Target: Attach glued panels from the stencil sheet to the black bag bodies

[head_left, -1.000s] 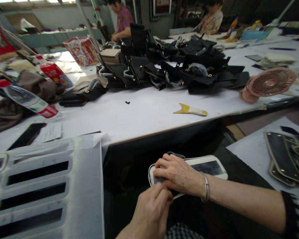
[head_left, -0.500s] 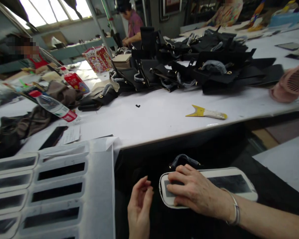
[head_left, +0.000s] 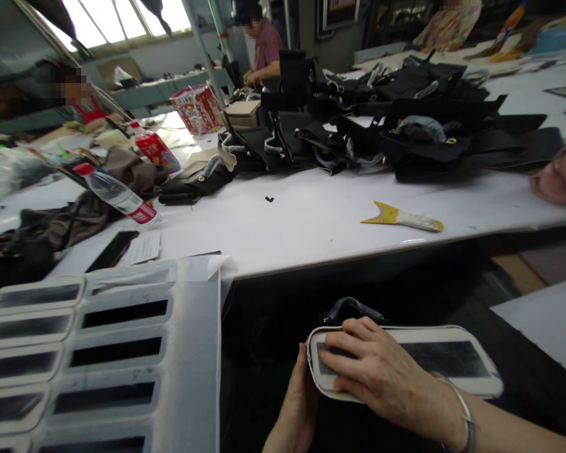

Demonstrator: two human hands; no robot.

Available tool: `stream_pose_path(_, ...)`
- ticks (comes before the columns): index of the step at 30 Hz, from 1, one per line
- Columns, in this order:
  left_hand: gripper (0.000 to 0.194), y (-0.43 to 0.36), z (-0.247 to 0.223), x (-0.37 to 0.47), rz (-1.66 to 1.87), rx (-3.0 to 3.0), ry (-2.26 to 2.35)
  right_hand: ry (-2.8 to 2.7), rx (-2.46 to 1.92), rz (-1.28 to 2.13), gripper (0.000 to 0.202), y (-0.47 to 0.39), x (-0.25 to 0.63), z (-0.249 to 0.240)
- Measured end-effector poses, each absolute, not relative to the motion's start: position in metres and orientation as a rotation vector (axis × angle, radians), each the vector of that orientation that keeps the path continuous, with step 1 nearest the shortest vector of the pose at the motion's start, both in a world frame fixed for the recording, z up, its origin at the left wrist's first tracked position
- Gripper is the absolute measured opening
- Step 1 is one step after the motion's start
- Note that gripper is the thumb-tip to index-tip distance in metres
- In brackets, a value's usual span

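Observation:
A black bag lies in front of me with its pale, rounded oblong panel (head_left: 483, 371) facing up; a dark strip (head_left: 446, 358) runs along the panel's middle. My right hand (head_left: 382, 371) lies across the panel's left half, fingers stretched over the strip and pressed to the surface. Against the panel's left end, my left hand (head_left: 298, 396) grips the edge, its fingers partly hidden beneath. Behind the panel, a plastic-wrapped handle (head_left: 353, 303) with gold-coloured fittings sticks up. The black surroundings hide the rest of the bag's outline.
Several pale panels with dark strips (head_left: 31, 327) lie on a grey sheet (head_left: 195, 352) at left. A white table (head_left: 306, 233) carries a yellow-ended tool (head_left: 400, 217), a bottle (head_left: 117, 195), black bags (head_left: 424, 135) and a pink fan (head_left: 561, 173). Other people sit farther back.
My left hand has moved right, from beside the panel to its left end, and now touches it. My right hand stays on the panel. The whole view has shifted slightly.

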State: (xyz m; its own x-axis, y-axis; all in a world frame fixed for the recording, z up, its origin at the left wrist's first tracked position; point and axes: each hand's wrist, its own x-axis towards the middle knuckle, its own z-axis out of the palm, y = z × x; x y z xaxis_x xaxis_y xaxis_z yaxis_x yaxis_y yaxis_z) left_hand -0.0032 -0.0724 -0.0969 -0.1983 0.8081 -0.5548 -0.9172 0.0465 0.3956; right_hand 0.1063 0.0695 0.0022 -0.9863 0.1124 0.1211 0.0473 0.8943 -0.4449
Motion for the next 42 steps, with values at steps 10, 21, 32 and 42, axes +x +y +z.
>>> stream_pose_path(10, 0.067, -0.081, -0.093, -0.021, 1.466, 0.023, 0.874, -2.889, -0.203, 0.807, 0.022, 0.067, 0.105, 0.004)
stream_pose_path(21, 0.072, -0.077, -0.073, -0.031, 1.316, 0.098, 0.922, -2.793, -0.319, 0.884, 0.033, 0.065, 0.105, 0.004)
stream_pose_path(32, 0.061, -0.081, -0.068, -0.031, 1.336, 0.115, 0.952, -2.810, -0.325, 0.902, 0.025, 0.066, 0.105, 0.002)
stream_pose_path(42, 0.039, -0.078, -0.061, -0.034, 1.348, 0.149, 1.005, -2.818, -0.299, 0.931, 0.029, 0.067, 0.105, 0.001)
